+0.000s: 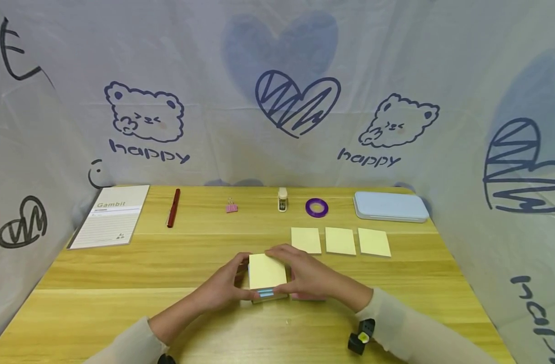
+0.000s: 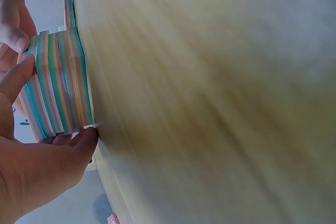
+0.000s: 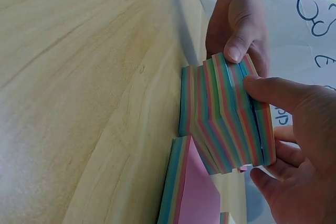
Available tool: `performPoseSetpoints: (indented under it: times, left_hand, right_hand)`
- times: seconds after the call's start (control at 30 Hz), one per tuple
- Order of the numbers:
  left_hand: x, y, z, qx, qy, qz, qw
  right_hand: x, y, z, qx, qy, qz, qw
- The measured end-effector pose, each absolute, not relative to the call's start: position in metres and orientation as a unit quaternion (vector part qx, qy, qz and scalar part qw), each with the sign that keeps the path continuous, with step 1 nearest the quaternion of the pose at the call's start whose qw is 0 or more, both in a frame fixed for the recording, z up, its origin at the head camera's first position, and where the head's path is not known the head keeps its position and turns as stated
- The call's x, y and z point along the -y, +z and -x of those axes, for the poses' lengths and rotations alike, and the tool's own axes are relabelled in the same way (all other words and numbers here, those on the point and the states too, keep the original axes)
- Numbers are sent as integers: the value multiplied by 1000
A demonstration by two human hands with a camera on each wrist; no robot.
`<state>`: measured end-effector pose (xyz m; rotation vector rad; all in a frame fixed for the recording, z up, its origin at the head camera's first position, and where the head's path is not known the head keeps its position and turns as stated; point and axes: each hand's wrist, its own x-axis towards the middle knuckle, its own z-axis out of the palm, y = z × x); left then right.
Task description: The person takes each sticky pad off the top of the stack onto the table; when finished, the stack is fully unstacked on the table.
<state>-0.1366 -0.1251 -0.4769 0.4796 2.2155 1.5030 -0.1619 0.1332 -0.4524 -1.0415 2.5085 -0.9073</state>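
Observation:
A tall stack of sticky note pads stands on the table in front of me, its top sheet pale yellow. Striped pink, yellow, green and blue edges of the stack show in the left wrist view; the pads are not quite flush. My left hand holds the stack's left side, thumb at the front. From the right, my right hand grips the upper pads between thumb and fingers. Close by the stack's right side lies a pink-topped sticky note pad, partly hidden under my right hand in the head view.
Three pale yellow pads, one of them a sticky note pad, lie in a row behind. Along the back are a notebook, red pen, pink binder clip, small white bottle, purple tape roll and light blue case.

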Motion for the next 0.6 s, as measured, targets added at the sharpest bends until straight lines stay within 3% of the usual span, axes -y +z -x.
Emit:
performPoseSetpoints:
  times: [0.6]
  left_hand:
    - [124, -476, 138, -796, 542, -173, 205]
  right_hand:
    - [-173, -446, 153, -868, -355, 339, 78]
